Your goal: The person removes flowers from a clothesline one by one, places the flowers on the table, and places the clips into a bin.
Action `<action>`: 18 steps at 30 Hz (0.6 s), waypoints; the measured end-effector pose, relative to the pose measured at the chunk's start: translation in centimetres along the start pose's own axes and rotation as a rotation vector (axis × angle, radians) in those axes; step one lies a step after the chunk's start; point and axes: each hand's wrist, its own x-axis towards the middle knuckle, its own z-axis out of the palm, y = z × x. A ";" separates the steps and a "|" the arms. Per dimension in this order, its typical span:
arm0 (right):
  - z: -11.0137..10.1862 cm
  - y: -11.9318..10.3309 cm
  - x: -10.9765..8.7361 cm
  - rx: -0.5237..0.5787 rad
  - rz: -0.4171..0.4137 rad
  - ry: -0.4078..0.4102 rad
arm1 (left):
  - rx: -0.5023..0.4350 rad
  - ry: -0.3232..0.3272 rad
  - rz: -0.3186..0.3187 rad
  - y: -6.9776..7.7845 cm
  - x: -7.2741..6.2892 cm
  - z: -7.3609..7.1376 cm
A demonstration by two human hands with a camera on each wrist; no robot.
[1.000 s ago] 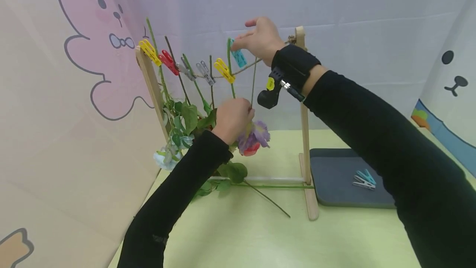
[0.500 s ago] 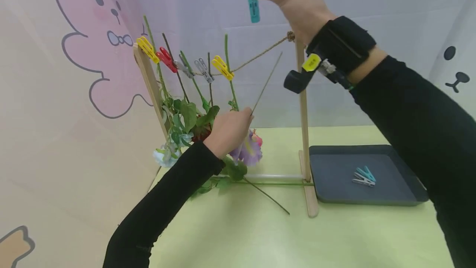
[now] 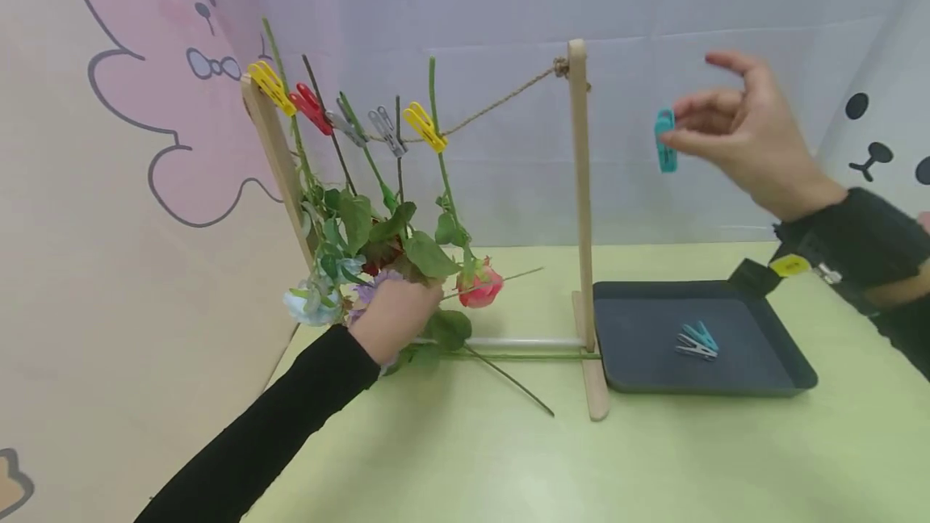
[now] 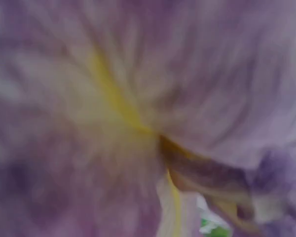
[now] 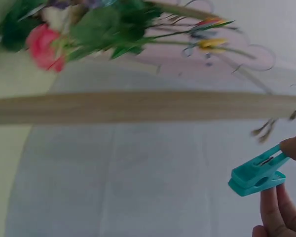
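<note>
Low in front of the hanging flowers, my left hand (image 3: 398,315) grips the thin stem (image 3: 525,274) of a purple iris (image 3: 369,290); the stem points right, nearly level. Iris petals (image 4: 113,163) fill the left wrist view. Right of the wooden frame (image 3: 581,184), my right hand (image 3: 756,135) pinches a teal clothespin (image 3: 665,142) in the air between thumb and fingers. Upside-down flowers hang from the rope (image 3: 501,106) by several clothespins: yellow, red, grey and a second yellow one (image 3: 425,127) at the pink rose's (image 3: 481,287) stem.
A dark grey tray (image 3: 756,361) stands right of the frame, with teal and white clothespins (image 3: 699,339) in it. Another leafy stem (image 3: 508,380) lies on the table (image 3: 450,458) by the frame's base. Blue flowers (image 3: 312,305) hang at the left.
My right hand has moved up off the rope, then right and down past the post, carrying the teal clothespin. My left hand has lowered leftward with the iris, whose stem has tipped from upright to nearly level.
</note>
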 end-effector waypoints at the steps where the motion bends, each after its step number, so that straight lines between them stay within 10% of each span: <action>1: -0.6 1.6 -0.7 -0.154 0.047 -0.020 | 0.175 -0.057 -0.020 0.1 -0.3 0.4; 3: -1.6 4.8 -2.1 -0.460 0.117 -0.081 | 0.204 -0.059 -0.038 -0.1 -0.9 2.2; 7: -4.0 11.4 -5.1 -0.807 0.173 -0.290 | 0.157 -0.292 -0.024 -0.2 -1.8 5.5; 12: -7.2 17.6 -8.2 -0.906 0.310 -0.578 | 0.102 -0.367 0.036 0.5 -2.6 8.7; 18: -8.4 20.7 -10.6 -0.919 0.414 -0.650 | 0.122 -0.340 0.049 1.9 -2.8 10.3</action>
